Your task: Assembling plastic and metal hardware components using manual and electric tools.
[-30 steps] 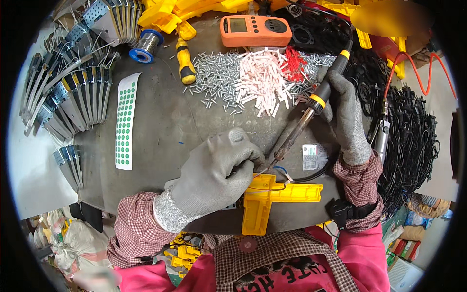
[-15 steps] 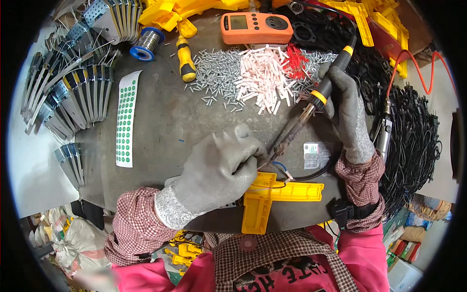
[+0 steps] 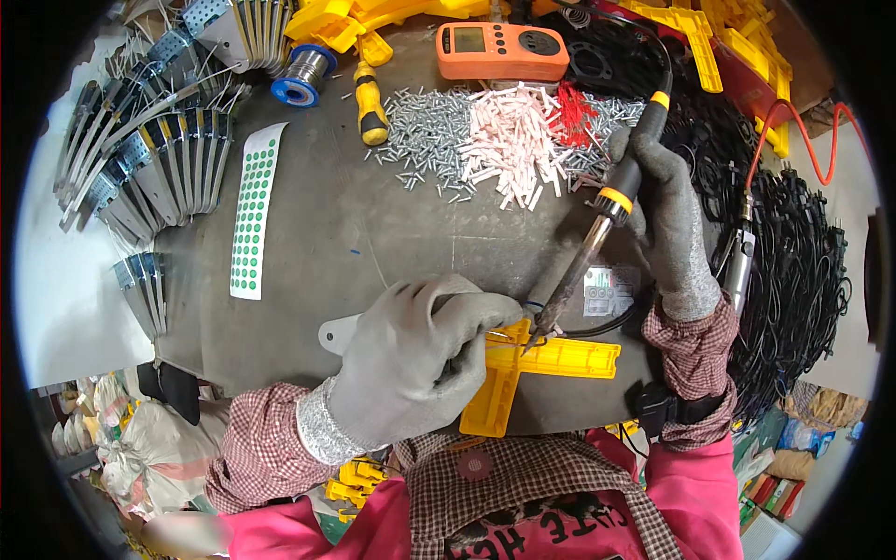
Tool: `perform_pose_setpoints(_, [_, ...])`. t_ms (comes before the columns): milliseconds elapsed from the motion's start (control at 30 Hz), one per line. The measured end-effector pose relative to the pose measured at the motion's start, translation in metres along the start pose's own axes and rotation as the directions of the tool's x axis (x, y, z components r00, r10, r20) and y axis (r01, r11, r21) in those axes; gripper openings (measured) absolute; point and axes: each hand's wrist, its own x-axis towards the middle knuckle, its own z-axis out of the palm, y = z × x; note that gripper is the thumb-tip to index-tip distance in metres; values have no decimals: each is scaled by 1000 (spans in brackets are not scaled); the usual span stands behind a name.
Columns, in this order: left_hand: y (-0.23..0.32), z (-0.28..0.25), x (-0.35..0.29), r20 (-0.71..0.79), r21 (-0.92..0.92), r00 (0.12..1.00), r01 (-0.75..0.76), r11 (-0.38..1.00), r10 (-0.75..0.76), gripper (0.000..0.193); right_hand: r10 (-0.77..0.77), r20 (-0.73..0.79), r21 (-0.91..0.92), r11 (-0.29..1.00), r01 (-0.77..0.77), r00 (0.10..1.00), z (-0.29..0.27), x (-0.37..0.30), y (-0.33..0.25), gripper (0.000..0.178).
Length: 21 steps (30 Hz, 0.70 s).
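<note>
The soldering iron (image 3: 623, 179) clamped in your right hand (image 3: 670, 191) has brought heat above the yellow housing (image 3: 579, 358) (left hand (image 3: 411, 350) pinches wire (image 3: 508, 343)).

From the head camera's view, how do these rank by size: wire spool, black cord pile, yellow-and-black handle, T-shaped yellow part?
Largest to smallest, as they look there:
1. Black cord pile
2. T-shaped yellow part
3. Wire spool and yellow-and-black handle: too alike to rank

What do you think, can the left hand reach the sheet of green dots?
Probably yes: nothing tall stands between the left hand and the sheet of green dots, though that hand seems busy pinching something beside the soldering iron's tip.
</note>
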Motion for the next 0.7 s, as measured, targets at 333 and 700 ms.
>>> perform_pose_setpoints(333, [-1, 4, -2, 75, -8, 997, 15, 1000, -14, 34, -94, -80, -147, 986, 82, 992, 11, -3, 2, 30])
perform_pose_setpoints(700, [-5, 9, -2, 142, -32, 989, 50, 998, -45, 36, 39, -156, -23, 999, -43, 987, 16, -1, 0, 33])
